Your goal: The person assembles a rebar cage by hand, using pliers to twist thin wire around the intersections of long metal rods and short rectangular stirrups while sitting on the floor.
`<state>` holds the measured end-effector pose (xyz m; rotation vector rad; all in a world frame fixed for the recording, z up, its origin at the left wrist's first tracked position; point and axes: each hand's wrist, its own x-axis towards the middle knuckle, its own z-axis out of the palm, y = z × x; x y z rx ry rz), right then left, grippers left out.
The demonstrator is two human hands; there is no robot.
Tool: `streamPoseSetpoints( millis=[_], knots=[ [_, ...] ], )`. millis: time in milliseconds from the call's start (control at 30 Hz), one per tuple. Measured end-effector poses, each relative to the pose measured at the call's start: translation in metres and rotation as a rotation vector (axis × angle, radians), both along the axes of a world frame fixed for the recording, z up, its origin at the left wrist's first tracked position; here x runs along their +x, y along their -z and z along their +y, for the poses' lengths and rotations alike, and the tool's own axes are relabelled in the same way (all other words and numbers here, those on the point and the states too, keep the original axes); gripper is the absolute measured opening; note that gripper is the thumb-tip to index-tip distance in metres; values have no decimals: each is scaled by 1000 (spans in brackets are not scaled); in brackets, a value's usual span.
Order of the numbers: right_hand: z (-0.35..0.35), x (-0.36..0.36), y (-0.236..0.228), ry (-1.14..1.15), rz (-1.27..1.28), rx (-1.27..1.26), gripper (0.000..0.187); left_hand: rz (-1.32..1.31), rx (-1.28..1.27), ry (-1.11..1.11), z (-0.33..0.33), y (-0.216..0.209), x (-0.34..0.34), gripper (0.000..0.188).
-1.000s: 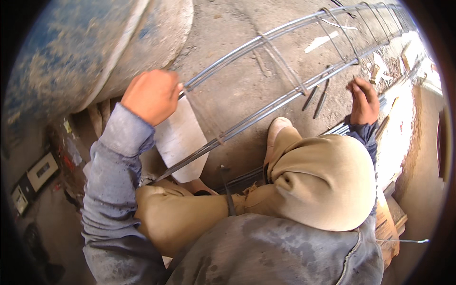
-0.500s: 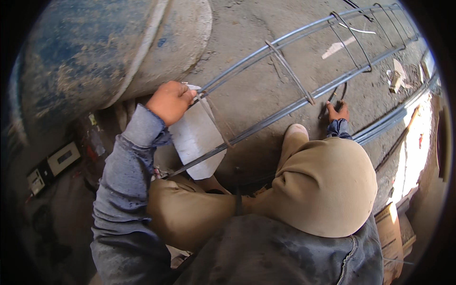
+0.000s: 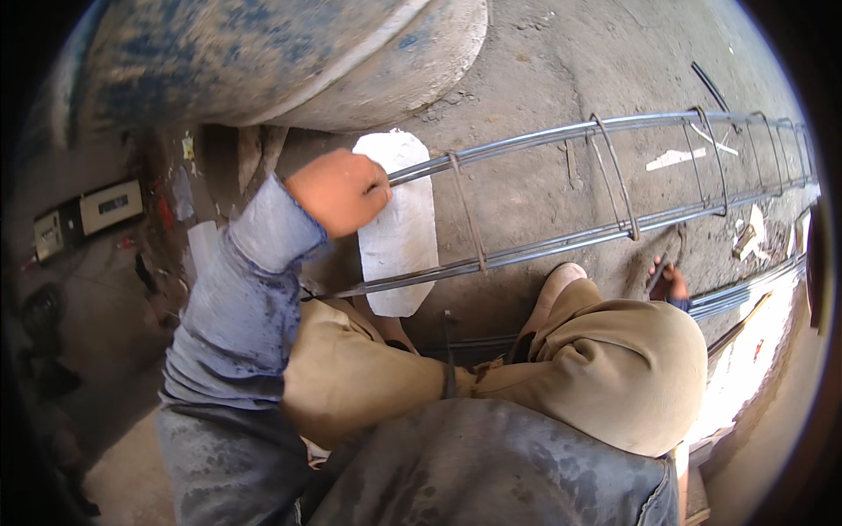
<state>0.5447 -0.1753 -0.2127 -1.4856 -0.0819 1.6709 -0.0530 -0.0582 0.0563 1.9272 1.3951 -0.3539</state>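
Note:
A long cage of steel reinforcing bars (image 3: 553, 246) with wire stirrups (image 3: 617, 180) along it stretches across my lap level toward the far right. My left hand (image 3: 338, 193) is closed around the near left end of its upper bars. Below that hand a white oblong sheet (image 3: 397, 237) lies under the cage. My right hand (image 3: 674, 285), partly hidden behind my right knee, grips a short dark metal piece (image 3: 658, 273) low over the ground. Its exact kind is too small to tell.
A large blue, dirt-crusted drum (image 3: 263, 61) stands at the upper left. Loose bars (image 3: 745, 287) lie at the right beside a bright strip of ground. A dark rod (image 3: 709, 85) and pale scraps (image 3: 675, 159) are scattered beyond the cage. A beige-and-black device (image 3: 110, 206) lies far left.
The view has shifted, so the cage appears flatter across the picture. My left hand stays at the bar end. My right hand has moved closer behind the knee, still with the dark piece.

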Motion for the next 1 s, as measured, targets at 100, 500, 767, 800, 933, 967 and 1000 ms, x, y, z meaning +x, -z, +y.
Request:
streamPoseSetpoints(
  millis=[100, 500, 767, 800, 933, 967, 1000],
  knots=[
    [-24, 25, -59, -94, 155, 136, 22, 25, 74, 2, 11, -12, -20, 21],
    [154, -190, -349, -1610, -1403, 775, 70, -227, 229, -34, 28, 45, -55, 20],
    [184, -398, -369, -2067, -2256, 1396, 6, -35, 294, -12, 28, 111, -96, 13],
    [180, -406, -372, -2102, -2309, 1366, 8, -36, 312, 11, 31, 116, -91, 13],
    [175, -447, -375, -2325, -2293, 1167, 7, -32, 300, 12, 34, 112, -83, 11],
    [174, -456, -374, -2347, -2315, 1116, 8, -19, 295, 16, 33, 110, -82, 11],
    [173, -464, -373, -2366, -2337, 1064, 8, -5, 291, 21, 32, 107, -80, 11]
  ],
)
